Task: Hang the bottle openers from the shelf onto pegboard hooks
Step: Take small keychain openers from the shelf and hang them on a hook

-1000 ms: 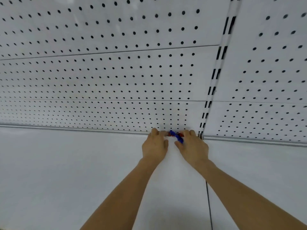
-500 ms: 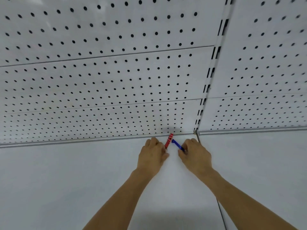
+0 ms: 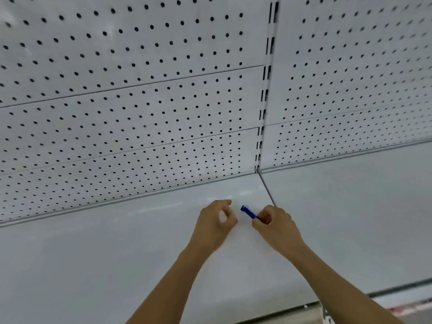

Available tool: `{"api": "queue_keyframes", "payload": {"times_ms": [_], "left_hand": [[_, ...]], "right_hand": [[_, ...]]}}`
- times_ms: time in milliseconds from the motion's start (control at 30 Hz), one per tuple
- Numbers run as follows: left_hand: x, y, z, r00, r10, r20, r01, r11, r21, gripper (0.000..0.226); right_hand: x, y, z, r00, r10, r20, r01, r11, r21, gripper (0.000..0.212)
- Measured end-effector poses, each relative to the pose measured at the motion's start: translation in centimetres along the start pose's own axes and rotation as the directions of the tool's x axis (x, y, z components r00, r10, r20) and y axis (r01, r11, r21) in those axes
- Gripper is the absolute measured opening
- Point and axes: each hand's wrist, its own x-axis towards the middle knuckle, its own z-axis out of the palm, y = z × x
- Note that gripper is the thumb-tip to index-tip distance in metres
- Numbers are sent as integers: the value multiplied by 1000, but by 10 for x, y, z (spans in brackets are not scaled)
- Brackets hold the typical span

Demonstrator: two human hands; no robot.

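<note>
Blue plastic shows between my 2 hands: the blue bottle opener [image 3: 248, 212] sticks out up and to the left from my right hand [image 3: 277, 226], its small ringed end uppermost and its lower end buried in my fist. My right grip is closed round that handle, fingers and thumb curled over it. The opener is lifted off the shelf [image 3: 98, 249] and points toward my left hand without touching it; a narrow gap of white shelf shows between them.

My left hand [image 3: 216, 222] is just beside it, to the left. Its fingers are curled, with the thumb and forefinger tips drawn together and a small loop of light showing through them. Whether that grip pinches anything I cannot tell; only a tiny dark speck shows by the fingertips, too small to name.

Both of my bare forearms reach in from the lower edge and converge over the white shelf, near its back right corner. Behind the shelf rises the white pegboard [image 3: 140, 101], its rows of dark holes running across several panels. A slotted upright [image 3: 264, 108] divides this pegboard from the next panel on the right, and a thin seam runs forward from its foot between 2 shelf boards, passing just right of my right hand.
</note>
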Motion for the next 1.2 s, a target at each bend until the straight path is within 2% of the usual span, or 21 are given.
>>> {"api": "queue_keyframes", "payload": {"times_ms": [100, 167, 267, 367, 433, 567, 633, 733, 867, 967, 1033, 1100, 1200], "left_hand": [[-8, 21, 5, 988, -152, -21, 133, 918, -374, 15], [-14, 33, 12, 973, -232, 2, 192, 802, -566, 14], [-20, 49, 29, 923, -376, 85, 316, 612, -725, 14], [-27, 76, 53, 863, -464, 198, 461, 566, -683, 23], [-34, 100, 72, 862, -426, 276, 493, 574, -653, 24], [-46, 154, 118, 903, -318, 290, 430, 679, -595, 34], [-54, 180, 145, 910, -299, 286, 414, 682, -603, 33], [-70, 220, 191, 907, -273, 320, 419, 635, -648, 31], [-96, 272, 254, 909, -208, 361, 411, 588, -697, 23], [-112, 304, 302, 918, -161, 362, 385, 573, -723, 18], [-123, 325, 331, 919, -124, 375, 376, 565, -735, 15], [-132, 346, 355, 915, -84, 396, 366, 587, -722, 13], [-137, 375, 384, 908, -50, 417, 344, 657, -670, 14]], "right_hand": [[-17, 2, -13, 1000, 26, -17, -24, 992, 127, 8], [-26, 5, -26, 999, 23, -27, -18, 984, 176, 7], [-39, 11, -52, 997, -4, -71, 17, 981, 193, 7], [-53, 24, -81, 982, -76, -174, 94, 991, 98, 10], [-64, 37, -102, 962, -145, -231, 147, 989, -12, 13], [-90, 72, -147, 929, -261, -264, 222, 961, -167, 15], [-105, 96, -173, 915, -299, -271, 235, 940, -245, 15], [-130, 137, -217, 884, -321, -340, 223, 929, -295, 11], [-163, 201, -269, 860, -270, -433, 172, 953, -251, 8], [-188, 251, -300, 886, -176, -429, 159, 984, -76, 14], [-201, 282, -321, 898, -124, -421, 172, 982, 78, 11], [-212, 307, -344, 888, -106, -447, 199, 966, 166, 6], [-218, 332, -379, 859, -68, -508, 223, 942, 251, 17]]}}
